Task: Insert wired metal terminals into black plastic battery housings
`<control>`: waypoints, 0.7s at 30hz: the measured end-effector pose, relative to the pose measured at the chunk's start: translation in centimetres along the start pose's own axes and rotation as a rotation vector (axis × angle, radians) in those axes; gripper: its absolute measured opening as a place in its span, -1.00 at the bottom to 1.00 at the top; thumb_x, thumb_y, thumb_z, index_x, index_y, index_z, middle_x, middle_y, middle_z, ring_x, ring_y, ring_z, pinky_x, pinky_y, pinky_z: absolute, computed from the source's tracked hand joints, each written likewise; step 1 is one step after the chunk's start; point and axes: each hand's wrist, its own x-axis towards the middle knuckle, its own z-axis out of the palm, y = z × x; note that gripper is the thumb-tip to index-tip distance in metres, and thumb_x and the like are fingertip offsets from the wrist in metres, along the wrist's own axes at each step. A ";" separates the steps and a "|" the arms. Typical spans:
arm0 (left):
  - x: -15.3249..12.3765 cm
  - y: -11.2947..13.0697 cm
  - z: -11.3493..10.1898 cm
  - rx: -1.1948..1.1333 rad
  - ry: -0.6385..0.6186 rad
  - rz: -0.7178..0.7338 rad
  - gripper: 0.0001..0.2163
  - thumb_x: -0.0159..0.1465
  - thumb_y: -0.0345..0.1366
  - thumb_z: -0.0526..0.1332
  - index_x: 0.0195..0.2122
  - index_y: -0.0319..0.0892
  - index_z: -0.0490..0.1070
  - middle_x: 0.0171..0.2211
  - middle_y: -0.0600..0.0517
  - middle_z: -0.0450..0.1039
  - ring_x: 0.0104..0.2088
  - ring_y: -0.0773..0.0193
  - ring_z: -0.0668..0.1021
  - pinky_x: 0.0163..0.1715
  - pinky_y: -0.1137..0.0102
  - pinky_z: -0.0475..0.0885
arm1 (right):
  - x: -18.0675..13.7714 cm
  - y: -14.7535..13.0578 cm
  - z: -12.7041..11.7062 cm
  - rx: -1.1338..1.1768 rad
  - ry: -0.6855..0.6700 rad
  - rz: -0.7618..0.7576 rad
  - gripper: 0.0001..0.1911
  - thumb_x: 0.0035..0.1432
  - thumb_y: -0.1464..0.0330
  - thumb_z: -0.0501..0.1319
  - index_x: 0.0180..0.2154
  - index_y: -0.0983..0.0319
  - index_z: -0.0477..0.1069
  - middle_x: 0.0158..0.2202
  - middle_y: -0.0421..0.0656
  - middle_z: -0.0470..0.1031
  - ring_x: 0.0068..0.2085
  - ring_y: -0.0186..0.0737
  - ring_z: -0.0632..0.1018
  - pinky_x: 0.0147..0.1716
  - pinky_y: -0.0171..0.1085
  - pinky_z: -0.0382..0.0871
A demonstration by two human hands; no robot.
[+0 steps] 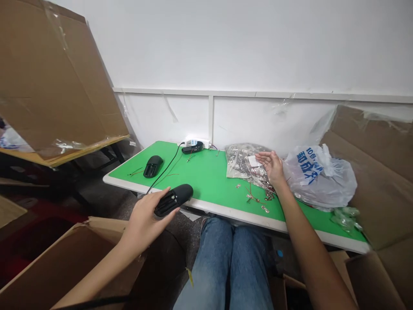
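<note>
My left hand (145, 219) grips a black mouse-shaped casing (176, 199) between thumb and fingers, just off the table's front edge. The casing's hollow, battery-bay-like side faces up. Over the clear plastic bag (240, 161) of small metal parts, my right hand (272, 165) is raised with its fingers stretched out and nothing visible in them. Small metal contact pieces (265, 209) and thin wires (253, 196) lie loose on the green tabletop below that wrist. Another black mouse-shaped casing (152, 166) rests toward the table's left end.
Against the wall, a power strip (193, 143) with a black cable (171, 163) sits beside another dark device (192, 148). A tied white plastic bag (322, 181) fills the right end, near a cardboard sheet (374, 172). An open cardboard box (80, 258) stands below left.
</note>
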 end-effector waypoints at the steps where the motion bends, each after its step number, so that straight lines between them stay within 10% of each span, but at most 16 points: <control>1: -0.1 0.3 -0.1 0.005 -0.004 -0.018 -0.49 0.26 0.08 0.39 0.19 0.02 0.53 0.02 -0.08 0.67 -0.01 -0.12 0.69 0.04 0.04 0.59 | 0.0 -0.1 0.1 -0.007 -0.006 -0.002 -0.35 0.09 -0.29 0.32 -0.29 0.17 0.58 -0.28 -0.03 0.72 -0.19 -0.06 0.74 -0.06 -0.09 0.64; 13: -0.3 4.6 2.6 -0.551 -0.078 -0.459 -0.45 0.12 0.01 0.48 0.12 -0.05 0.57 0.09 -0.09 0.64 0.09 -0.07 0.66 0.13 0.07 0.57 | -1.0 -1.0 0.6 -0.256 -0.124 -0.078 -0.44 0.14 -0.20 0.35 -0.27 0.18 0.63 -0.21 -0.06 0.71 -0.11 -0.04 0.67 0.06 -0.07 0.52; 21: 10.3 7.3 10.5 -1.148 0.010 -0.660 -0.27 0.02 -0.01 0.59 0.19 -0.12 0.47 -0.03 -0.05 0.60 -0.27 0.29 0.62 -0.39 0.47 0.49 | -1.4 -1.3 1.8 -0.700 -0.334 -0.199 -0.70 0.26 0.09 0.29 -0.25 0.17 0.63 -0.15 -0.08 0.70 -0.07 -0.01 0.63 0.02 -0.07 0.45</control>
